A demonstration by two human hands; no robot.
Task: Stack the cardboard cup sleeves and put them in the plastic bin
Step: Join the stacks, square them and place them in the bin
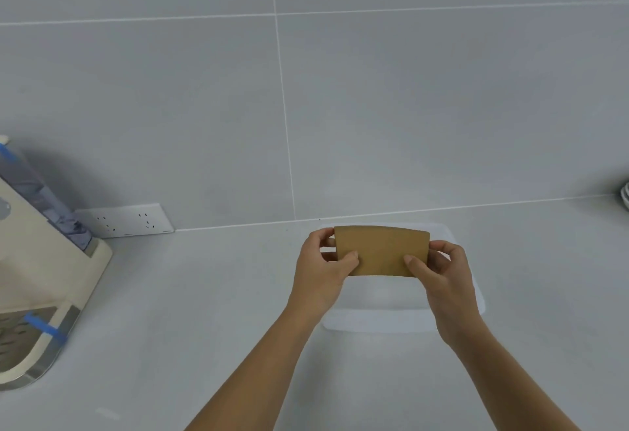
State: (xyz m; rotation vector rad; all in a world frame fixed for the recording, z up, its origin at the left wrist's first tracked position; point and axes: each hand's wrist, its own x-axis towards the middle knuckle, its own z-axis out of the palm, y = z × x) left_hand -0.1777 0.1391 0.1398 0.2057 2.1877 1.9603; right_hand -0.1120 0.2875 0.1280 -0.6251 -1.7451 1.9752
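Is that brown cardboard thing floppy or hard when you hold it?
The cardboard sleeve looks fairly stiff: pinched only at its ends by the left hand and right hand, it doesn't sag. Probably light, since fingertips carry it. It's flat, so unlikely to roll.

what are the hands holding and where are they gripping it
Both hands hold the flat cardboard sleeves above the plastic bin. The left hand pinches the left end and the right hand the right end, thumbs on the front.
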